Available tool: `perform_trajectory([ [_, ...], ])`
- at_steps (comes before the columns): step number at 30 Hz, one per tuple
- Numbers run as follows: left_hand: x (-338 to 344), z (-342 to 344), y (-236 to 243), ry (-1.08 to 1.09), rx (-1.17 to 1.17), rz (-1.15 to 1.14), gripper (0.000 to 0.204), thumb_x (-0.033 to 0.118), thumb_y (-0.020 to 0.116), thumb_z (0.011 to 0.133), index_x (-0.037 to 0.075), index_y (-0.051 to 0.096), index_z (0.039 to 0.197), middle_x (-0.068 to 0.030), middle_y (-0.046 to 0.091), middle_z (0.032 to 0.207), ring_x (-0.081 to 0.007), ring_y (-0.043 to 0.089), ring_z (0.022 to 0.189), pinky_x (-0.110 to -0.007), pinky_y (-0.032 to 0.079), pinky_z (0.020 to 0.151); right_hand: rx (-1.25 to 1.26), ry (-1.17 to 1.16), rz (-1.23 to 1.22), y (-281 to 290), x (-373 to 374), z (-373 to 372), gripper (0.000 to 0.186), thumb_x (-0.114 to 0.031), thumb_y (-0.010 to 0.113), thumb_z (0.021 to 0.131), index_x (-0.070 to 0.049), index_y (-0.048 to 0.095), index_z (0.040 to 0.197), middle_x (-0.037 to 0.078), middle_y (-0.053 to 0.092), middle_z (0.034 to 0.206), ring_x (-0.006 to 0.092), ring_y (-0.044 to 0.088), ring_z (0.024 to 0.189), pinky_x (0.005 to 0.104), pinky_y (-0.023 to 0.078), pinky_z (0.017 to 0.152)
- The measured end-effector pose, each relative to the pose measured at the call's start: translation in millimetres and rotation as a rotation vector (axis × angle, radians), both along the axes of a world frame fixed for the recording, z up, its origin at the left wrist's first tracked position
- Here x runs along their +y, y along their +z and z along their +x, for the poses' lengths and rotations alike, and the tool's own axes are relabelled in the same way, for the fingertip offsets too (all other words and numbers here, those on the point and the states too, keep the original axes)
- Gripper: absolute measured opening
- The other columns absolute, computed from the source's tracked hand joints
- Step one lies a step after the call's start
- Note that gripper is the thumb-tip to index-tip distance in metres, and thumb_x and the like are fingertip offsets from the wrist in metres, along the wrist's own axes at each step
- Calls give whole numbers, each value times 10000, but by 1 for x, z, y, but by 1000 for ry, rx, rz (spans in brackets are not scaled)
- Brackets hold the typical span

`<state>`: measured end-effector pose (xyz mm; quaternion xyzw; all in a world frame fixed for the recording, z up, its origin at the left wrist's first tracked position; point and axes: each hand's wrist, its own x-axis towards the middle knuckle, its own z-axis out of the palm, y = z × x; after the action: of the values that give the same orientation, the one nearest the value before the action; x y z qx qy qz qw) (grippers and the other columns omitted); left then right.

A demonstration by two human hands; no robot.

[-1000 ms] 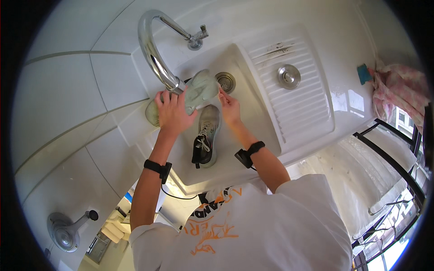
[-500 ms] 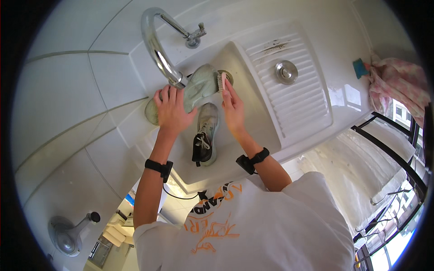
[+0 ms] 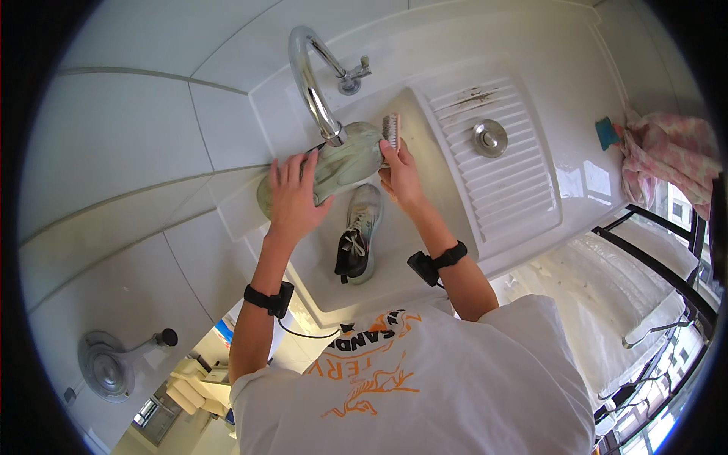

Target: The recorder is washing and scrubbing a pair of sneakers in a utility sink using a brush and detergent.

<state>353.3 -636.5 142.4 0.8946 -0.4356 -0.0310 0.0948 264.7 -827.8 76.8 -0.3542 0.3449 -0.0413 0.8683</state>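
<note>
Head view: resting the left hand (image 3: 298, 199) on a grey-green shoe (image 3: 350, 162) just above mid-frame, fingers spread over its left part, with the shoe running out from beneath the hand to both sides. Over to the right, pinching a brush (image 3: 390, 130) in the right hand (image 3: 405, 180), right up by the shoe's right end, too close to tell whether touching. Down at mid-frame, between the forearms, showing a second, laced shoe (image 3: 362, 224) lying in the white sink (image 3: 413, 262), apart from both hands. Up top, catching a chrome faucet (image 3: 305, 85), arching down toward the first shoe.
</note>
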Motion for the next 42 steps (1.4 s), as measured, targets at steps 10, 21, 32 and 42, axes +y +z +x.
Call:
perform_trajectory([
  [10,-39,18,-14,98,106,2,1000,310,867,612,67,365,1443,-174,649,1102,-352,587,1074,-442,363,997,-83,54,-774,-12,13,2,511,-321,550,996,-119,421,1448,64,591,735,189,582,558,331,447,512],
  [21,-45,25,-31,153,11,-92,860,271,850,617,76,463,1360,-164,655,1071,-349,619,1006,-468,456,885,-11,185,-1325,-12,40,3,483,-253,562,988,-241,452,1458,161,583,698,319,579,543,410,478,543],
  [32,-47,28,-33,120,-49,-165,481,191,825,593,35,591,984,-104,614,937,-289,591,935,-400,430,819,-87,-32,-892,6,77,-6,396,-226,524,1006,-79,538,1373,197,515,672,136,401,578,308,456,595],
  [42,-51,25,-32,160,-45,-69,622,249,819,621,60,537,1143,-133,639,951,-330,614,917,-426,451,839,62,159,-821,17,56,-15,398,-225,531,1007,-61,537,1370,81,416,661,72,386,650,236,400,591],
])
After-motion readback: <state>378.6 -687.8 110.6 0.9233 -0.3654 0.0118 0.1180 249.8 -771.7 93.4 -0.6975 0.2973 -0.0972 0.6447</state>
